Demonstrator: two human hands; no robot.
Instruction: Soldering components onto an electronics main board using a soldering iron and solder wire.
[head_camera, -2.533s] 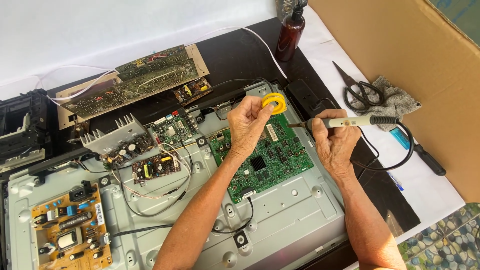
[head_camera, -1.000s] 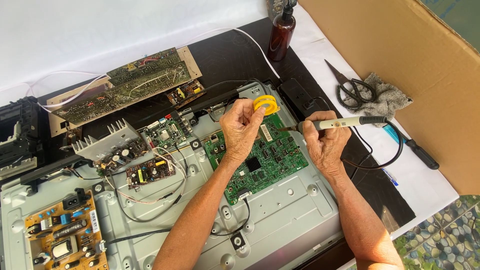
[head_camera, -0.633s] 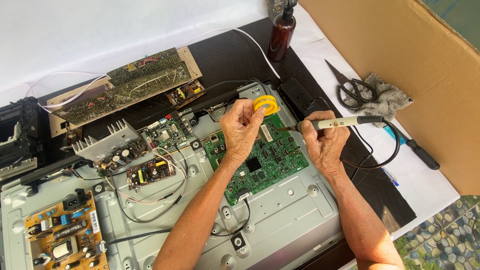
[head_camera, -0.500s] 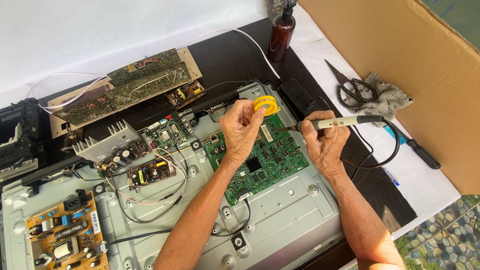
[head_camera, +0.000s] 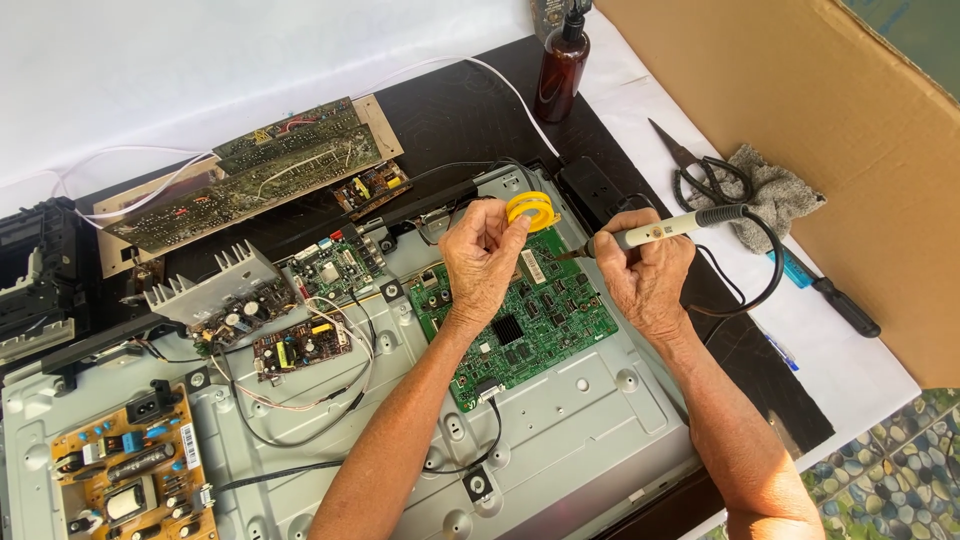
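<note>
Green circuit board (head_camera: 520, 325) lies flat in the middle of a big grey metal panel (head_camera: 590, 430), and both hands work just above its top edge.

Far to the left sits an orange-brown board (head_camera: 125, 475) with black and blue parts. Next to it is a silver heat sink (head_camera: 215, 285) with fins, and a small dark board (head_camera: 300, 345) with thin wires. Behind them, a long brown board (head_camera: 250, 175) rests on the black table (head_camera: 450, 110).

The left hand (head_camera: 485, 260) is curled, and its fingers pinch a yellow spool of solder wire (head_camera: 530, 210) over the top of the green board. Just beside it, the right hand (head_camera: 645, 275) is closed around a white soldering iron (head_camera: 665, 228), held like a pen. Its tip points left, toward the spool. A black cord (head_camera: 765, 270) loops away from the iron's back end.

A brown bottle (head_camera: 562, 65) stands up at the back. To the right lie black scissors (head_camera: 705, 170), touching a grey rag (head_camera: 775, 195). A blue and black screwdriver (head_camera: 825, 295) lies near a big brown cardboard sheet (head_camera: 850, 120).
</note>
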